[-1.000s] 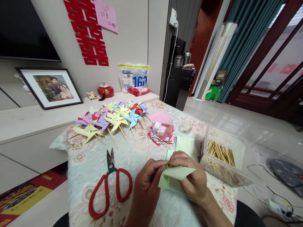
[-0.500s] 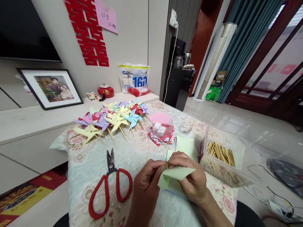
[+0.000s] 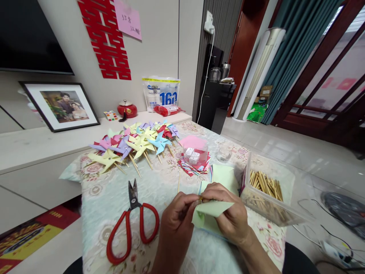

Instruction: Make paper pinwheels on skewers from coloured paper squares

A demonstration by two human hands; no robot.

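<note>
Both my hands meet over the front of the table around a pale green paper pinwheel [image 3: 214, 207], its sheet curled and folded. My left hand [image 3: 177, 219] is closed, thumb and forefinger pinching at the pinwheel's centre. From the other side my right hand [image 3: 232, 217] grips the paper, its fingertips touching those of the left. A small brownish tip, perhaps a stick's end, shows between the fingertips; the rest there is hidden. Left of my hands lie red-handled scissors [image 3: 129, 224], blades pointing away. A thin stick [image 3: 179, 182] lies just beyond my left hand.
Several finished pinwheels [image 3: 139, 144] are heaped at the back left. A clear tub [image 3: 196, 152] stands on coloured paper squares [image 3: 189, 170], near green sheets [image 3: 224, 175]. On the right, a plastic box [image 3: 266, 198] holds wooden sticks [image 3: 265, 184]. A small clear lid [image 3: 224, 154] lies behind.
Almost nothing differs. The green paper has shifted and tilted very slightly between my fingers; both hands keep their grip in the same place.
</note>
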